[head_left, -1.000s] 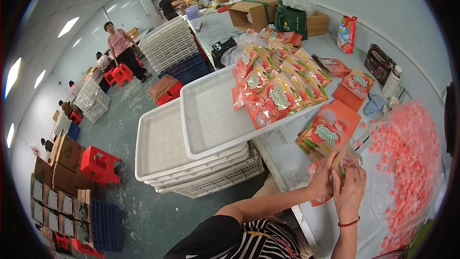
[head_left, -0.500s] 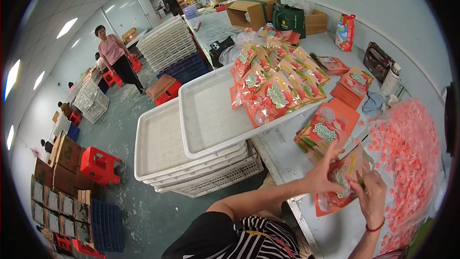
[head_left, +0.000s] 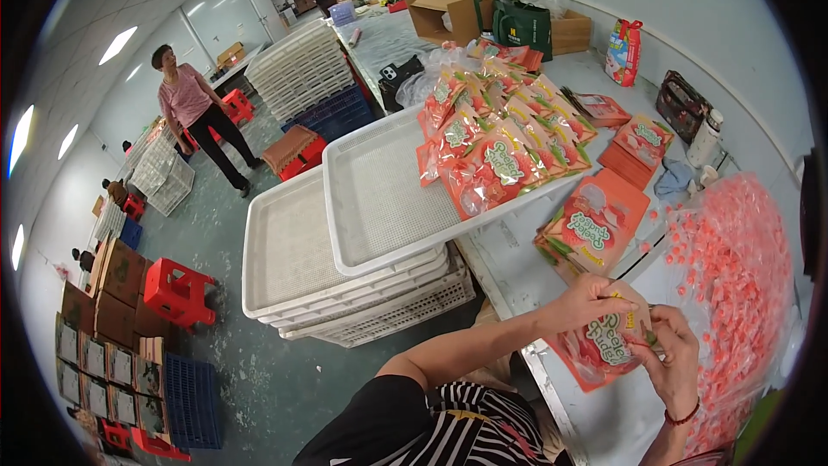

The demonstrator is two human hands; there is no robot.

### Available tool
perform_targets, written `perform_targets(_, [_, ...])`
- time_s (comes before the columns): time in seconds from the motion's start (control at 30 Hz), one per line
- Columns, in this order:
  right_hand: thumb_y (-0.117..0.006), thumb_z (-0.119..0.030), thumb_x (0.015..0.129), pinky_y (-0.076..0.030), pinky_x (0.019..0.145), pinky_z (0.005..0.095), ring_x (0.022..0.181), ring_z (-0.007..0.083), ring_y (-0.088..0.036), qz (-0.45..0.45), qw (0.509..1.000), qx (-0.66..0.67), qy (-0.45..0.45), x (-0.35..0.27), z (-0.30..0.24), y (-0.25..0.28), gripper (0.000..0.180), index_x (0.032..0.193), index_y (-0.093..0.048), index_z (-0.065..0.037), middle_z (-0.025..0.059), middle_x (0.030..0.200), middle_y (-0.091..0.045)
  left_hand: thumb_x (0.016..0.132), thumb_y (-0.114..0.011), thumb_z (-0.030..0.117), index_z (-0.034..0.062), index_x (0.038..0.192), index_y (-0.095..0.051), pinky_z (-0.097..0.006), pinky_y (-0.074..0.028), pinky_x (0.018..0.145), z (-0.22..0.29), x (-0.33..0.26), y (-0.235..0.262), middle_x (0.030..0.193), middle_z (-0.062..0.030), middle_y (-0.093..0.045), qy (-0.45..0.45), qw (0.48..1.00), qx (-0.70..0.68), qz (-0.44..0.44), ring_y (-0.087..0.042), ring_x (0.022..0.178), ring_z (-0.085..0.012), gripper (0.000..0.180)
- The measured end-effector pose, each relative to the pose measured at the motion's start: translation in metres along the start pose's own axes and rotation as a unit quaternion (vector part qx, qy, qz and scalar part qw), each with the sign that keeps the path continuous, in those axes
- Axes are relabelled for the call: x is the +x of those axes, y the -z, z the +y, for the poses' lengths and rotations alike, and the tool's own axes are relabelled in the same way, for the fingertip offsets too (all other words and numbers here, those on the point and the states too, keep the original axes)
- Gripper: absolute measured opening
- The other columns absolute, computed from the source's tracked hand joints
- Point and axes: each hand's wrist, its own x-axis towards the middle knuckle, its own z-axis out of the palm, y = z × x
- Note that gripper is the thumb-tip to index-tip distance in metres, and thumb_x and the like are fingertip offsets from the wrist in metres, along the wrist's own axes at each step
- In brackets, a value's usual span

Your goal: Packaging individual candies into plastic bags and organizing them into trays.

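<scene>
Steel table [head_left: 517,259]: 2 hands [head_left: 595,302] [head_left: 677,362] hold 1 orange pouch [head_left: 604,349].

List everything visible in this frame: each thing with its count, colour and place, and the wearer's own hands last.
pouch in hand: one, orange-red, held over the table edge
empty pouch stack: one pile, orange-red, on the table above the hands
filled pouches: many, orange-red, heaped on the upper tray
white trays: several, stacked left of the table
loose candies: a large heap, pink, at the table's right end
cardboard box: one, brown, far end of the table
green bag: one, beside the box
red stool: one, on the floor at left
standing person: one, pink top, on the floor at left
left hand: grips the pouch's top edge
right hand: holds the pouch's right side
</scene>
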Motion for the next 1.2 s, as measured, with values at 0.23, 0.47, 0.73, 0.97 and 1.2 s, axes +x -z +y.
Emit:
perform_targets(0.23, [-0.077,-0.013,0.068,-0.048,0.069,0.0388,0.081,0.0361,-0.059,-0.331,0.933,-0.093,-0.11,-0.006,0.018,0.002,0.023,0.081,-0.063,-0.001,0.0182,0.078,-0.062,0.088,-0.064,0.017,-0.0014,0.095,-0.067,-0.025,-0.047,0.065,0.003,-0.009,-0.015,0.079,-0.0033,-0.067,-0.043,0.99,0.137,0.008,-0.056,0.071,-0.0047,0.02])
perform_targets(0.47, [-0.073,-0.002,0.066,-0.038,0.089,0.0472,0.078,0.0306,-0.06,0.05,0.971,-0.22,0.071,-0.012,-0.015,-0.02,0.016,0.075,-0.06,0.001,0.0153,0.072,-0.063,0.089,-0.064,0.018,0.0014,0.096,-0.068,-0.024,-0.047,0.065,0.007,-0.006,-0.004,0.078,-0.0035,-0.066,-0.034,0.988,0.146,0.038,-0.055,0.071,-0.0049,0.019])
perform_targets(0.73, [-0.071,-0.001,0.07,-0.033,0.101,0.0483,0.086,0.0293,-0.059,-0.082,0.984,-0.157,-0.017,-0.027,0.013,-0.02,0.018,0.078,-0.055,0.0,0.0153,0.086,-0.062,0.091,-0.059,0.02,0.0014,0.099,-0.068,-0.028,-0.046,0.065,0.004,-0.018,-0.011,0.082,-0.0078,-0.067,-0.103,0.981,0.144,0.085,-0.059,0.07,-0.0121,0.022])
perform_targets(0.97, [-0.071,0.0,0.073,-0.044,0.089,0.0439,0.069,0.0317,-0.06,0.119,0.941,-0.301,0.104,-0.013,-0.008,-0.023,0.02,0.073,-0.051,0.001,0.0151,0.078,-0.061,0.09,-0.061,0.02,0.0012,0.097,-0.068,-0.026,-0.047,0.067,0.008,-0.017,-0.001,0.083,-0.0061,-0.068,-0.095,0.981,0.155,0.065,-0.06,0.072,-0.0097,0.022])
perform_targets(1.2, [-0.071,0.002,0.075,-0.047,0.053,0.0326,0.063,0.0284,-0.062,0.015,0.997,-0.069,-0.02,-0.029,0.02,-0.02,0.022,0.083,-0.05,0.0,0.014,0.075,-0.06,0.09,-0.061,0.021,0.0004,0.094,-0.069,-0.025,-0.049,0.067,0.021,-0.024,-0.003,0.081,-0.0028,-0.068,-0.04,0.997,0.057,0.027,-0.06,0.074,-0.0055,0.022])
